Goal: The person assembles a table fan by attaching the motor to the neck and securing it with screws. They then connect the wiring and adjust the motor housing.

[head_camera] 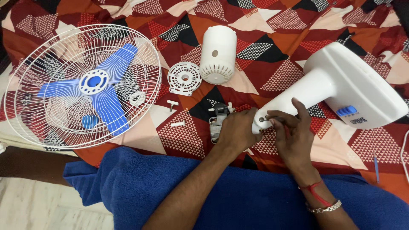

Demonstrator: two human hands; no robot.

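A white fan stand with a wide base (353, 85) lies on its side on a patterned bedsheet. Its neck end (260, 120) points toward me. My left hand (236, 132) rests at that neck end, gripping the grey fan motor (218, 119) there. My right hand (294, 136) touches the neck end from the right, fingers pinched on what looks like a thin dark tool or wire; it is too small to tell which. A red thread and a metal bracelet circle my right wrist.
A white wire fan guard with a blue blade (91, 83) lies at the left. A white motor housing (218, 53) and a round vented cover (184, 78) lie behind. Two small white pegs (174, 114) sit nearby. A blue towel (136, 183) covers my lap. A blue pen (376, 168) lies right.
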